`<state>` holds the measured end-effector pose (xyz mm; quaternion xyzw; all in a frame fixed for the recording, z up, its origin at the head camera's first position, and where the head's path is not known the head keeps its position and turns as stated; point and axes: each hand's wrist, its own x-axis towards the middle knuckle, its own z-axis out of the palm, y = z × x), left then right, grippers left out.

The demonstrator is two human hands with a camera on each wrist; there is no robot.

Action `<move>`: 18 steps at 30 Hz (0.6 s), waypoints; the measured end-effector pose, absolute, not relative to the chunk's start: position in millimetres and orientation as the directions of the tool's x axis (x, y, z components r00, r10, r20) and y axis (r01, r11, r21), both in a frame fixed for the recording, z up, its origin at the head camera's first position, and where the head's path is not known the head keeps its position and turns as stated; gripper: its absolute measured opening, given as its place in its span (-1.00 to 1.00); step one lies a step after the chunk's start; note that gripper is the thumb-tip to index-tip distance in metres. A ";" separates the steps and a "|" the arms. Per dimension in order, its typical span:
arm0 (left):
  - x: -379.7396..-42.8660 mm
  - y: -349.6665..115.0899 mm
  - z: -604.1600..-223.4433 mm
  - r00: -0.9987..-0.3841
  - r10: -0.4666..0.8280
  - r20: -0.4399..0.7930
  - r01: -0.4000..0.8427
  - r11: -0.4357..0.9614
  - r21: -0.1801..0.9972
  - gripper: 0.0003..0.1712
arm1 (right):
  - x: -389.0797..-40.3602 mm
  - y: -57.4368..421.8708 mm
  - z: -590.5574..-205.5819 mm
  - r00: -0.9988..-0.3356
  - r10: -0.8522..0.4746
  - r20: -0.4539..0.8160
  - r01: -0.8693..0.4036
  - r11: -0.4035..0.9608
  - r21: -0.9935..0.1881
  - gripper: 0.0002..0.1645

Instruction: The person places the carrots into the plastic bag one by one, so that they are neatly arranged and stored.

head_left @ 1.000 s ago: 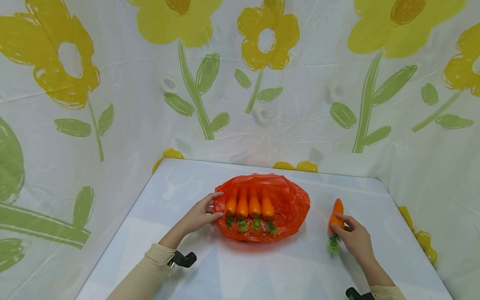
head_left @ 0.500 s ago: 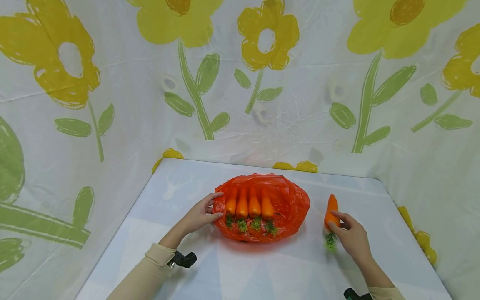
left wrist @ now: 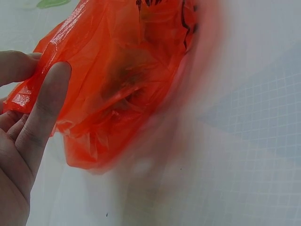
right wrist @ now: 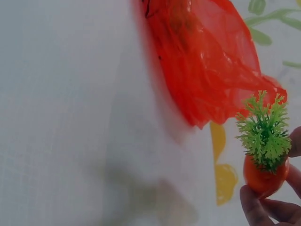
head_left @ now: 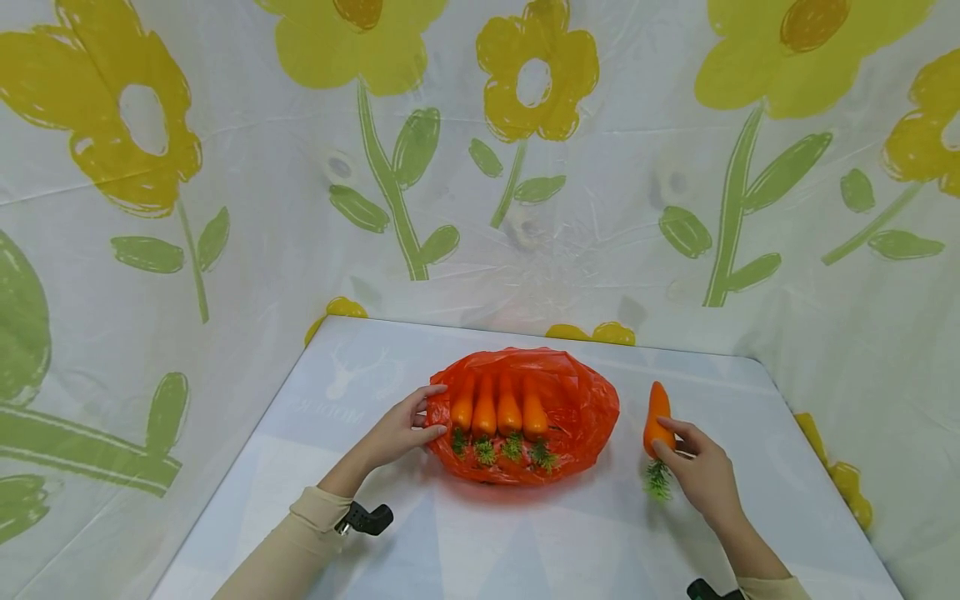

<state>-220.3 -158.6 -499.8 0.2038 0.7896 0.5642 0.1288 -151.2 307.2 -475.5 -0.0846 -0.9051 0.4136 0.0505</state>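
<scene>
An open red plastic bag (head_left: 581, 433) lies on the table with several orange carrots (head_left: 509, 412) side by side in it, green tops toward the viewer. My left hand (head_left: 401, 429) pinches the bag's left edge; the left wrist view shows thumb and finger on either side of the film of the bag (left wrist: 122, 80). To the right of the bag, my right hand (head_left: 701, 471) holds one carrot (head_left: 657, 417) between thumb and fingers, its tip pointing away and its leafy top hanging toward the viewer. In the right wrist view this carrot's green top (right wrist: 264, 134) faces the camera.
The white table (head_left: 585, 542) has a pale blue pattern. Behind and beside it hangs a white curtain (head_left: 615, 250) printed with yellow flowers. A black wrist device (head_left: 367, 519) sits on the left arm, another (head_left: 712, 590) on the right.
My right hand has carried its carrot slightly left, toward the bag, and a little away from the viewer. The left hand and the bag have stayed put.
</scene>
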 end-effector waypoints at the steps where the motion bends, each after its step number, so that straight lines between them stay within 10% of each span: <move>1: -220.3 -158.5 -499.9 -0.884 0.467 0.028 0.178 0.280 0.943 -0.22 | -150.8 306.0 -474.0 -0.981 0.191 0.034 0.100 0.645 -0.758 -0.39; 18: -219.4 -157.4 -498.2 -0.886 0.463 0.035 0.184 0.282 0.942 -0.23 | -143.6 287.9 -452.8 -0.981 0.124 0.151 -0.042 0.621 -0.783 -0.46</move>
